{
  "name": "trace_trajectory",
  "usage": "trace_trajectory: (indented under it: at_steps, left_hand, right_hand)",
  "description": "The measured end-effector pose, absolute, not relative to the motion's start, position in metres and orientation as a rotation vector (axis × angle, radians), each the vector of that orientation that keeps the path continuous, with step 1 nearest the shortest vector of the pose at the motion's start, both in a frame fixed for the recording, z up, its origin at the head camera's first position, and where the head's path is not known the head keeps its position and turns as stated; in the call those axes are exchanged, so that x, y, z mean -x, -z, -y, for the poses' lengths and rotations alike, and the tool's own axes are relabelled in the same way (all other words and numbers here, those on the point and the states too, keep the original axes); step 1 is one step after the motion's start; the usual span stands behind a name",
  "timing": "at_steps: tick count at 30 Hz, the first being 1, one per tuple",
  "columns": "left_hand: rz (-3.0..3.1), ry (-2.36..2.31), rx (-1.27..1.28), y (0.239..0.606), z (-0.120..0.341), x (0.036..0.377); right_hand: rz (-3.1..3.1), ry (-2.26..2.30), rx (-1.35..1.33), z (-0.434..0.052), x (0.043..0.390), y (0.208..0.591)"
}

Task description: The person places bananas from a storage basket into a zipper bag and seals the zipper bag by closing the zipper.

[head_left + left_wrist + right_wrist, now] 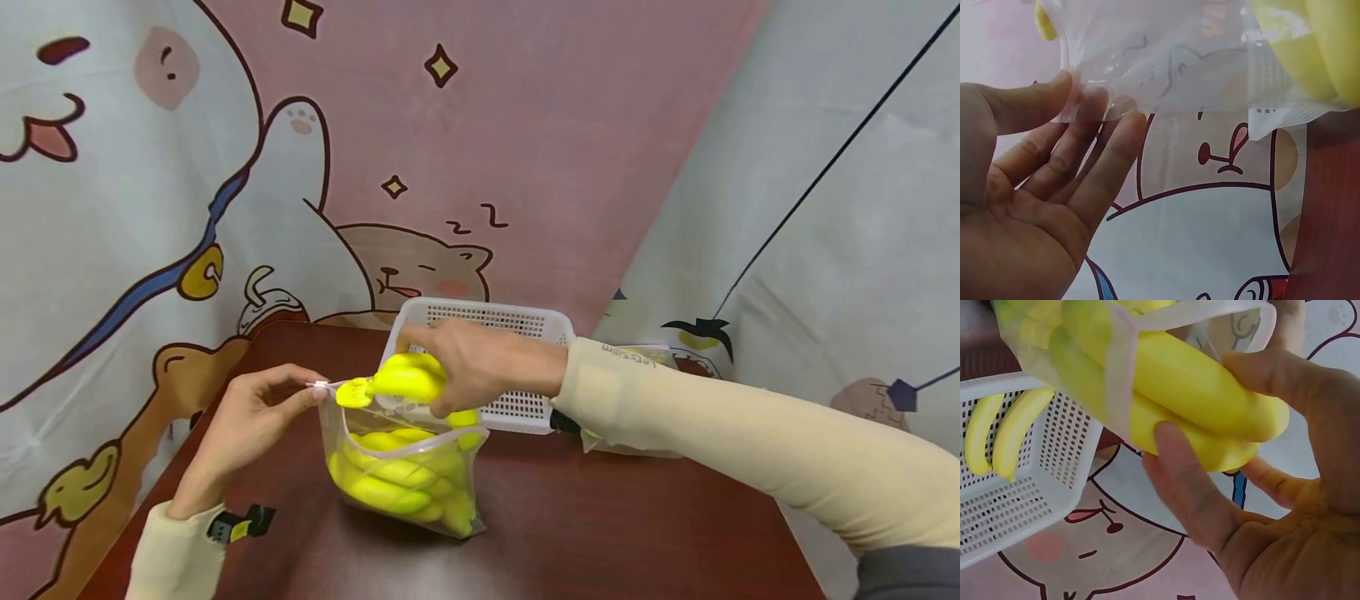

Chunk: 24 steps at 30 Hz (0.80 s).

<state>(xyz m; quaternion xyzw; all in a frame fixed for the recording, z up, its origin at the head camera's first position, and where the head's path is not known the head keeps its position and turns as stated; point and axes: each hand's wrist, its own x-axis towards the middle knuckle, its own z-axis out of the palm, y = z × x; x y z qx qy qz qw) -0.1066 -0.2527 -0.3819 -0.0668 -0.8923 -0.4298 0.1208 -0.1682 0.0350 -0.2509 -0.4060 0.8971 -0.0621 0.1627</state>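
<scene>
A clear zip bag [405, 475] full of yellow bananas [390, 492] stands on the table. My left hand [251, 417] pinches the left corner of its mouth between thumb and fingers, as the left wrist view also shows. Over the bag's mouth, my right hand [472, 367] holds a bunch of bananas [408, 379] by one end. In the right wrist view, thumb and fingers lie on either side of these bananas [1197, 394], whose other end is inside the pale rim of the bag. The bag's mouth gapes.
Behind the bag stands a white perforated basket [525, 317], with two bananas [1019, 431] visible inside in the right wrist view. Another clear bag [645, 450] lies partly under the right forearm. A cartoon-printed cloth [540, 125] hangs behind the brown table [600, 525].
</scene>
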Motion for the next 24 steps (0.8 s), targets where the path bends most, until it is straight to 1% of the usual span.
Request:
trace_trajectory:
  at_steps: [6,13,24]
  left_hand:
    - [2.595,1.242,0.211,0.384,0.252,0.109]
    - [2.574,1.277,0.258,0.384,0.253,0.107]
    - [2.560,1.307,0.348,0.387,0.257,0.103]
  right_hand:
    - [-2.538,0.051,1.150,-0.030,0.164,0.256]
    - [-2.550,-0.051,1.270,-0.016,0.156,0.264]
    - [-2.490,0.085,1.382,-0.016,0.164,0.263]
